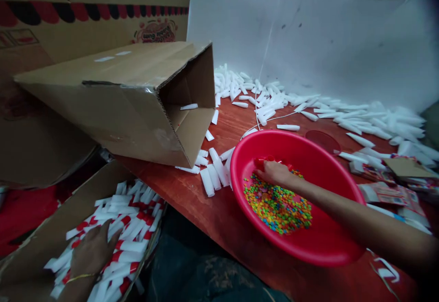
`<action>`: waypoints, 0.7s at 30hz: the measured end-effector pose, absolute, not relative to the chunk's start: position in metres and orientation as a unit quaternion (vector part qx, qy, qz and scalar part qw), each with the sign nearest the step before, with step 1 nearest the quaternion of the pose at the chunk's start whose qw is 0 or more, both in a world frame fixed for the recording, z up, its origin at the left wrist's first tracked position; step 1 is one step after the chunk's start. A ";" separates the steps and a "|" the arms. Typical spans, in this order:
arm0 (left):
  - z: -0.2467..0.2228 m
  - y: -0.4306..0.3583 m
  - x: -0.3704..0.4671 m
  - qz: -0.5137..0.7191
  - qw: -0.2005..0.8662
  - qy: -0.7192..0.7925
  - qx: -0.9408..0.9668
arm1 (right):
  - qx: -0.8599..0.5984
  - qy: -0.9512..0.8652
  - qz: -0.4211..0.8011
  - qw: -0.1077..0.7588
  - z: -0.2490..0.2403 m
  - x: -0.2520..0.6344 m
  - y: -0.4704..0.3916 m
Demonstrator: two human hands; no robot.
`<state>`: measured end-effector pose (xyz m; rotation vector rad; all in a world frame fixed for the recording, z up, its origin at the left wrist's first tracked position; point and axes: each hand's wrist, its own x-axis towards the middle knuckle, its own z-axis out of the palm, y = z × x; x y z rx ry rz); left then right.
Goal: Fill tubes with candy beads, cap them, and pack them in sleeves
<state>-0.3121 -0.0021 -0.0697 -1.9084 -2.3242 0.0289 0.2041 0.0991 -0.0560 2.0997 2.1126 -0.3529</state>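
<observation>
My left hand (91,254) lies on a heap of white plastic tubes with red caps (128,247) inside an open carton (32,251). Its fingers are spread, and no tube shows clearly gripped. Inside a red plastic basin (329,251), my right hand (274,173) reaches down with curled fingers at a small red plastic piece (259,163); its exact kind is partly hidden. Small multicoloured candies (277,206) cover the basin's floor just below that hand.
An open cardboard box (120,124) lies on its side on the red-brown table (192,201), with a tube inside. Loose white tubes (363,119) are heaped along the wall. Printed packets (391,194) lie at right; a thin white cord (257,110) crosses behind the basin.
</observation>
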 end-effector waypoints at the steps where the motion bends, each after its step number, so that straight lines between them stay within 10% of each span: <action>1: -0.068 0.002 -0.306 0.004 0.086 -0.749 -0.657 | 0.692 0.710 -0.109 0.073 -0.055 0.206 0.098; 14: -0.040 0.078 -0.098 -0.040 0.025 -0.337 -0.940 | 0.498 0.851 -0.093 0.139 -0.057 0.207 0.014; 21: -0.048 0.095 -0.089 -0.049 0.012 -0.348 -0.936 | 0.478 0.740 -0.461 -0.109 -0.055 0.218 0.019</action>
